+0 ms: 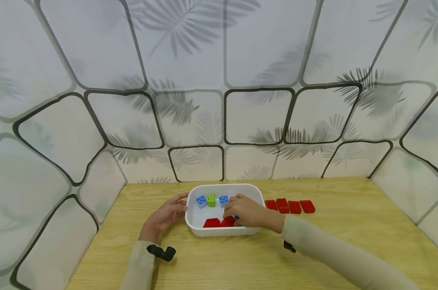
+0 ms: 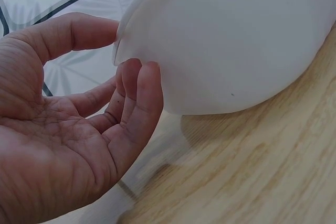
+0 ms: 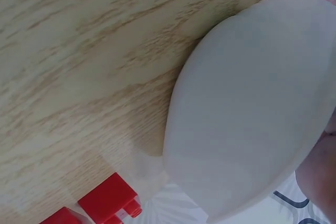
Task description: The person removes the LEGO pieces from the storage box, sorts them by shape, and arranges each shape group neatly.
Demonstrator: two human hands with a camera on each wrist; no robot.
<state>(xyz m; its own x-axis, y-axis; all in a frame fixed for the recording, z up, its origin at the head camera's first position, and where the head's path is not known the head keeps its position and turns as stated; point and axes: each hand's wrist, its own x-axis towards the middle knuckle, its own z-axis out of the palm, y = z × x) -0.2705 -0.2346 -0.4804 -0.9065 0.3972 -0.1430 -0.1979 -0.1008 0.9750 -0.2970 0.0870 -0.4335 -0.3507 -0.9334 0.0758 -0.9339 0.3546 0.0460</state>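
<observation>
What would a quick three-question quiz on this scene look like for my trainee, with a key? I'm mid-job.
1. How many red blocks show on the table to the right of the white tray?
2. True or false: inside the tray, the green block lies between two light-blue blocks.
3. Where is the left hand?
A. Over the red row
B. At the tray's left end
C. Inside the tray

Key: 1. Four. 2. True. 3. B.
</observation>
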